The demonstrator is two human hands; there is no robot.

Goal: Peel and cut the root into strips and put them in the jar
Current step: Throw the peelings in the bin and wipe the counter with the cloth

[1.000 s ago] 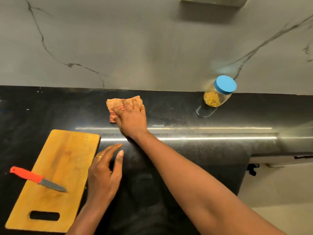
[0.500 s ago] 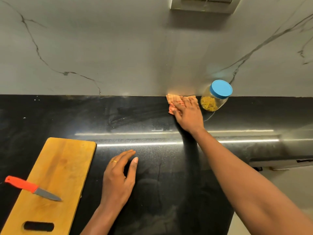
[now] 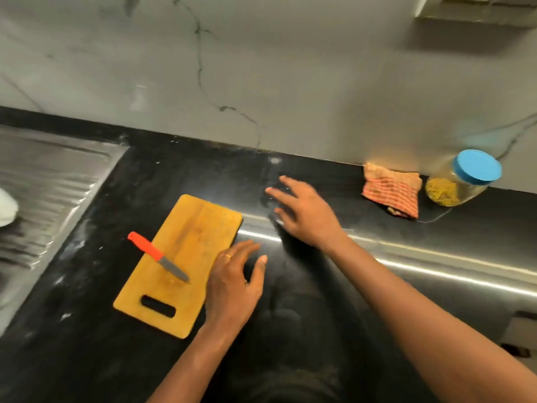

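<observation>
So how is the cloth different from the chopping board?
The cloth is folded and has orange stripes. The chopping board is plain yellow wood with a handle slot. The cloth lies by the wall, right beside the jar. The chopping board lies nearer the person, with the knife on it. Both lie on the black counter.

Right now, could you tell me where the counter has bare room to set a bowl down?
Bare counter lies between the drainboard and the cutting board, behind the board to the wall, and in front of the cloth and jar. Crowded: that back corner, and the middle, where the left hand and right hand spread; the knife lies on the board.
</observation>
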